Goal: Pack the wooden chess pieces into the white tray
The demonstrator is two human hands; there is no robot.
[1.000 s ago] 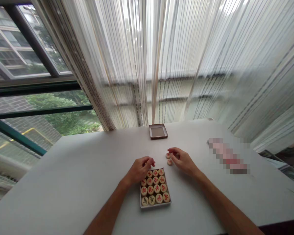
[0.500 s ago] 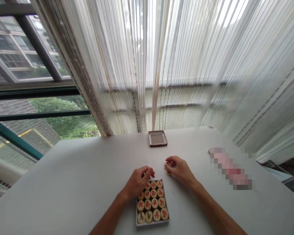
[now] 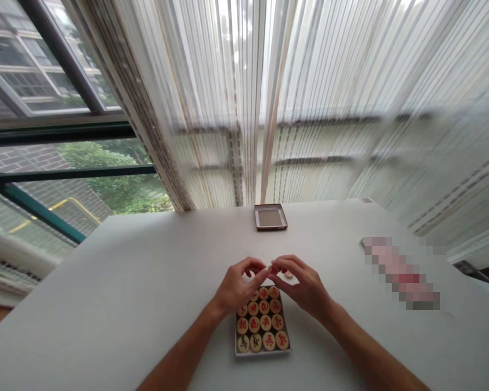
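A small white box [image 3: 263, 353] on the white table [image 3: 126, 282] holds several round cream game pieces [image 3: 264, 323] with red and dark characters. My left hand [image 3: 238, 288] and my right hand [image 3: 301, 285] meet just above the box's far edge. Between their fingertips is one round piece [image 3: 273, 269] with a red mark; my right hand pinches it and my left fingertips touch it. Another loose piece [image 3: 288, 275] lies on the table behind my right hand.
A small brown tray or lid [image 3: 270, 217] lies at the table's far edge below striped sheer curtains [image 3: 309, 108]. A blurred-out pink object [image 3: 399, 271] rests on the right. A window [image 3: 44, 136] is at the left.
My right hand picked a loose piece off the table and brought it left. My left hand lifted off the box to meet it. The camera view shifted slightly.
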